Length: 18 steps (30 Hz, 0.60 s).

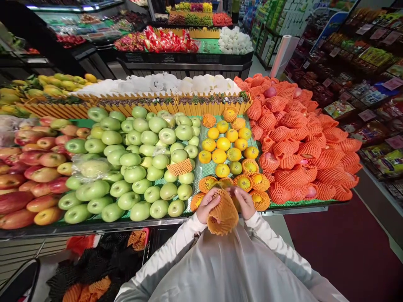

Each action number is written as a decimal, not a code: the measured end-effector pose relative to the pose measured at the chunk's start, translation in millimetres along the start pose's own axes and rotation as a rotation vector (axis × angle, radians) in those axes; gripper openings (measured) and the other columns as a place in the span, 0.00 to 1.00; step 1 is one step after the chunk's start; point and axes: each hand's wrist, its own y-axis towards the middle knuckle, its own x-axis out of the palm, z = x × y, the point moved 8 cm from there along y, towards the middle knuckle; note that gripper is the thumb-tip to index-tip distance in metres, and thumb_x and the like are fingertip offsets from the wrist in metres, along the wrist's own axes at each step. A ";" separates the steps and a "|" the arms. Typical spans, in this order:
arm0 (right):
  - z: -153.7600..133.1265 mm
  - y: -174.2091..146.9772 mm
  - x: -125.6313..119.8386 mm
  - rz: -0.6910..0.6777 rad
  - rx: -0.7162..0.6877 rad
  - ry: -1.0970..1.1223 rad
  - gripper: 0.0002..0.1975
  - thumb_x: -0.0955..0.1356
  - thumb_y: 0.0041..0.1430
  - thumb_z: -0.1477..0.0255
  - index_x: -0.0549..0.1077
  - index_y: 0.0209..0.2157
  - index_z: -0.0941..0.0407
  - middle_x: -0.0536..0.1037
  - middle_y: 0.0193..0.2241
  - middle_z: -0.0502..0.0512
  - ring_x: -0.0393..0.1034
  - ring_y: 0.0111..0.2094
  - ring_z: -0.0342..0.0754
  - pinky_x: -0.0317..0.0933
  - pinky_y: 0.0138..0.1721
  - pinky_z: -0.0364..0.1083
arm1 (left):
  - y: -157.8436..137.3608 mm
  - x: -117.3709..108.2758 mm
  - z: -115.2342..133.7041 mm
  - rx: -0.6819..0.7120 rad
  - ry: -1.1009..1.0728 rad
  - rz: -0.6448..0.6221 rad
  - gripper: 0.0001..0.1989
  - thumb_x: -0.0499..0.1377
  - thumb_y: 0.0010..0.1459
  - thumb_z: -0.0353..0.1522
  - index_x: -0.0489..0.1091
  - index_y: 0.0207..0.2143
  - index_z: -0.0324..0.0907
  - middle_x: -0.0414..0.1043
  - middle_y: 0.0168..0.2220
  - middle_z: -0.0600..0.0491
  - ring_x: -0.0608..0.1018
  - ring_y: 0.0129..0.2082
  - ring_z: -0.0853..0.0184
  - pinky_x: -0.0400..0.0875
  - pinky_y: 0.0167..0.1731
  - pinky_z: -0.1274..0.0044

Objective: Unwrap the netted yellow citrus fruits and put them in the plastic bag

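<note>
My left hand (208, 204) is closed around an orange foam fruit net (223, 216), its open end hanging toward me. Close beside it, my right hand (244, 202) has its fingers pinched together at the net's far side; what they grip is partly hidden. An olive-yellow piece (220, 183) shows just beyond my fingers, its kind unclear. Both hands are over the front edge of a section of oranges (223, 144). Bare oranges lie in rows there, and several netted oranges (260, 200) sit around my hands.
Green apples (130, 159) fill the display to the left, with red-yellow apples (44, 159) beyond. Fruit in red-orange nets (292, 147) is heaped on the right. A low yellow fence (126, 105) runs behind. At lower left, a cart (28, 247) holds black and orange nets (100, 260).
</note>
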 end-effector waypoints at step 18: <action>97.1 54.1 -10.6 0.202 0.429 0.100 0.32 0.71 0.29 0.45 0.58 0.19 0.58 0.60 0.20 0.50 0.53 0.24 0.40 0.55 0.29 0.44 | -5.0 -64.1 77.1 0.349 0.709 0.690 0.21 0.63 0.43 0.23 0.75 0.43 0.37 0.67 0.48 0.43 0.68 0.49 0.56 0.55 0.58 0.66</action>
